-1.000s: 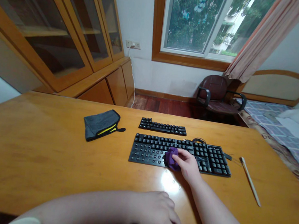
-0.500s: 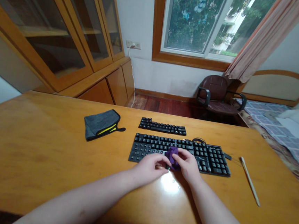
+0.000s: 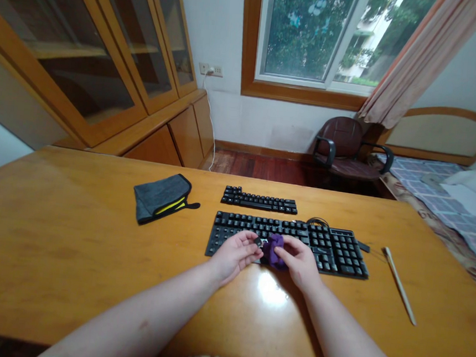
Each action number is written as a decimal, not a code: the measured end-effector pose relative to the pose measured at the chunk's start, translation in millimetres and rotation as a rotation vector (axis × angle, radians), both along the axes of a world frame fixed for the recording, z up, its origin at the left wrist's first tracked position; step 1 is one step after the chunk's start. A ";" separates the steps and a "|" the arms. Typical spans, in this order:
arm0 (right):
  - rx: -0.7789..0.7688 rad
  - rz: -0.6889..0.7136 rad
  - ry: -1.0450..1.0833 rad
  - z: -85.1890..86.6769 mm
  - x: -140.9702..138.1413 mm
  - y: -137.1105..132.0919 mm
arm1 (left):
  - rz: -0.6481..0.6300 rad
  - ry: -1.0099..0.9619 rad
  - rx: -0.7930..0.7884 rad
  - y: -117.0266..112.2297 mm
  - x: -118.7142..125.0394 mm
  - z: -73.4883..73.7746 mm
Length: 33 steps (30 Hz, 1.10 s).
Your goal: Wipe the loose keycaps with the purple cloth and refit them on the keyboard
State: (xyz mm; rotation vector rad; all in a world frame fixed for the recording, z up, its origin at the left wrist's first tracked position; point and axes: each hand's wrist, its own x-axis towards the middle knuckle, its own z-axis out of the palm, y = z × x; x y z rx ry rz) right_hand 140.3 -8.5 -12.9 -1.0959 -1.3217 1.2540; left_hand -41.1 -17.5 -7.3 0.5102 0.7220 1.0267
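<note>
Keyboard (image 3: 292,229), black, bare switches (image 3: 221,238) at left, left hand (image 3: 233,257) pinching keycap (image 3: 258,241), right hand (image 3: 301,263) gripping purple cloth (image 3: 273,254)

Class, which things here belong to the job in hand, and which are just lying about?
Likely in the job: purple cloth in right hand; small dark piece in left hand; keyboard; black keys behind it.

Seemingly lying about: grey cloth; pale stick; chair.
</note>
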 end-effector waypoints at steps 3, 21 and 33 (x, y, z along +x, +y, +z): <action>0.026 0.007 -0.012 0.8 0.5 -0.4 | 0.004 -0.043 -0.004 -0.9 0.0 0.9; 0.365 0.018 -0.266 5.0 -9.2 -12.7 | 0.017 0.084 -0.039 -4.7 16.5 -2.7; 0.191 -0.013 -0.206 10.4 -10.9 -9.6 | -0.026 0.178 -0.002 -4.1 15.1 -3.6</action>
